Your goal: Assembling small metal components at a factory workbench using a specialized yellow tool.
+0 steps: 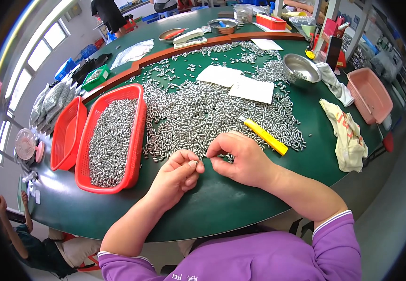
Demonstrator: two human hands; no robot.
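So I'm standing here watching, and the closest thing is a pair of bare hands over the near edge of the heap, just right of the red perforated plastic basket (140, 117). The left hand (174, 174) is pinched closed at thumb and forefinger, maybe on a tiny silvery bit, too small to swear to; the right hand (240, 157), further right of the basket, is curled and I can't tell if it's gripping anything. The heap of small silver oval metal pieces (193, 112) sprawls along the basket's right side and past its far end. Progress? The basket's holding a big load of the same bits, but tons are still loose, so I'd guess there's plenty left. A yellow plastic cutter (266, 137) lies well right of the basket. Just left of it there's a second, smaller red basket (67, 143), bare plastic inside from what I can see. Further off, well right of the big basket, a round steel bowl (301, 65) has a few pieces in it, and past the basket's far left end, a green plastic tray (101, 71) holds greyish stuff I can't make out.
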